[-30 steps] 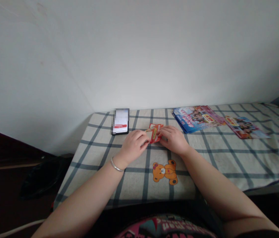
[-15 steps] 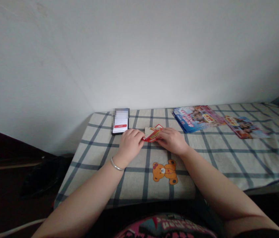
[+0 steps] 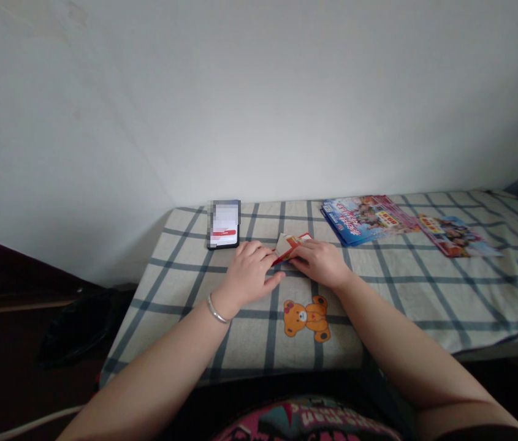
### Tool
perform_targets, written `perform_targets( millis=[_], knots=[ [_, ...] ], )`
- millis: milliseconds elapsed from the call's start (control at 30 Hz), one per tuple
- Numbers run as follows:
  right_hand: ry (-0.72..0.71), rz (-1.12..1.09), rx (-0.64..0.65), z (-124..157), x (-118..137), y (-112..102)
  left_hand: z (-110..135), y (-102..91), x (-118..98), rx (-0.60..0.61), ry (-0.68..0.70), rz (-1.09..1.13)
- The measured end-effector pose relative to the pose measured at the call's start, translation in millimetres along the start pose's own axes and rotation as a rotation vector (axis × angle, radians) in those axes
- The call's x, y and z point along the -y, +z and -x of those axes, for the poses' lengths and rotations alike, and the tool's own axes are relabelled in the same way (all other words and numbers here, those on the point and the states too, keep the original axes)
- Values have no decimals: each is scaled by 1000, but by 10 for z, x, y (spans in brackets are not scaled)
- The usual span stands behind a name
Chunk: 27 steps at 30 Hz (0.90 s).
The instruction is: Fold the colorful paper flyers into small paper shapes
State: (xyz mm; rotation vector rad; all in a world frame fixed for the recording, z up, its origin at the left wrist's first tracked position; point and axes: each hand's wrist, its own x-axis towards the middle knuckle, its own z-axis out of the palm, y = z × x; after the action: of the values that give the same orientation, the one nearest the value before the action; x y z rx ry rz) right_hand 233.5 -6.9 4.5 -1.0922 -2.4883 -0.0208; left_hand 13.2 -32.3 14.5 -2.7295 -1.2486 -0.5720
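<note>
A small folded red and white paper (image 3: 290, 245) lies on the checked cloth (image 3: 401, 288) between both hands. My left hand (image 3: 249, 275) rests on its left edge, fingers curled on the paper and thumb stretched out toward the right. My right hand (image 3: 319, 262) pinches the paper's right part with curled fingers. A silver bangle (image 3: 215, 309) circles my left wrist. Most of the paper is hidden under the fingers.
A phone (image 3: 224, 224) with a lit screen lies behind my left hand near the wall. A stack of colourful leaflets (image 3: 363, 218) and another leaflet (image 3: 457, 236) lie at the back right. An orange bear print (image 3: 307, 318) marks the cloth in front of the hands.
The paper has been turned and folded further between the hands, its white side now up. My left thumb has stretched out to the right along the cloth.
</note>
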Motion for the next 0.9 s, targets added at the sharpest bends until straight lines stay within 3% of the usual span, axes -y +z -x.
perform_targets(
  millis=[200,367,633,900],
  knots=[
    [15,-48,40,8,5,27,-12,41,4,11,17,-62],
    [133,-31,37,18,-16,-10,-4,81,57,19,15,-63],
    [19,-55,65,15,-138,-65,-6,62,102,11,-20,-137],
    [-31,-101,66,7,-86,-38,-1,39,77,29,-40,-148]
  ],
)
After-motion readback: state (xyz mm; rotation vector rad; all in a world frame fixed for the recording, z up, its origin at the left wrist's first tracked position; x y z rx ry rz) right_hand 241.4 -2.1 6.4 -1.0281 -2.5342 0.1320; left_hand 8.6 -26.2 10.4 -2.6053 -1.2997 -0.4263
